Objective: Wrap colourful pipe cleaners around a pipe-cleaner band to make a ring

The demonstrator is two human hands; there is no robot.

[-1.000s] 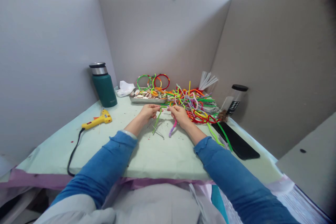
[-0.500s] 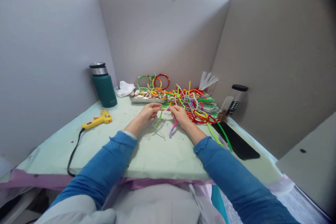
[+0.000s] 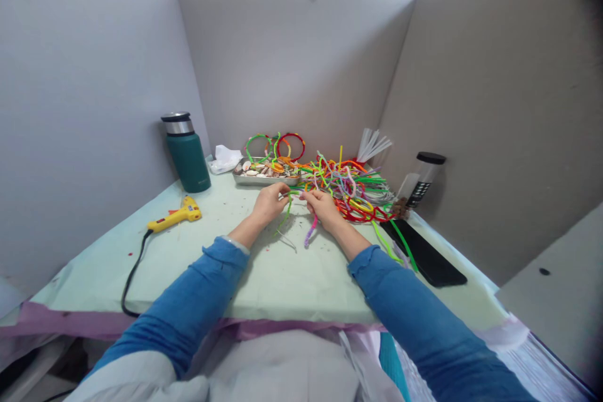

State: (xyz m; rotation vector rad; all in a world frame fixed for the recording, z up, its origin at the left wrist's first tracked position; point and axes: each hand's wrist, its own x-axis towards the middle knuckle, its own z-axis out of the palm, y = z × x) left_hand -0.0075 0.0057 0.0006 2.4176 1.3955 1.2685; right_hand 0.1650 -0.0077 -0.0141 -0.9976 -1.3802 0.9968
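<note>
My left hand [image 3: 272, 202] pinches a green pipe cleaner [image 3: 284, 221], whose loose end hangs below the fingers toward the table. Close beside it, my right hand [image 3: 320, 206] is closed on a purple pipe cleaner [image 3: 309, 233] that dangles under the palm. Between the fingertips the strands meet, but how they are joined is too small to tell. A thin pale wire-like strand [image 3: 287, 240] shows below the left hand. Just behind both hands lies a tangled heap of coloured pipe cleaners [image 3: 353, 179].
A metal tray [image 3: 266, 181] of shells stands behind my hands, with pipe-cleaner rings [image 3: 292, 135] above it. At left are a yellow glue gun [image 3: 174, 217], a green bottle [image 3: 188, 160] and a tissue pack [image 3: 226, 159]. A black slab [image 3: 433, 257] and clear bottle [image 3: 421, 179] lie right.
My left hand has turned slightly, with its wrist and sleeve shifting a little to the right. The right hand stays in place.
</note>
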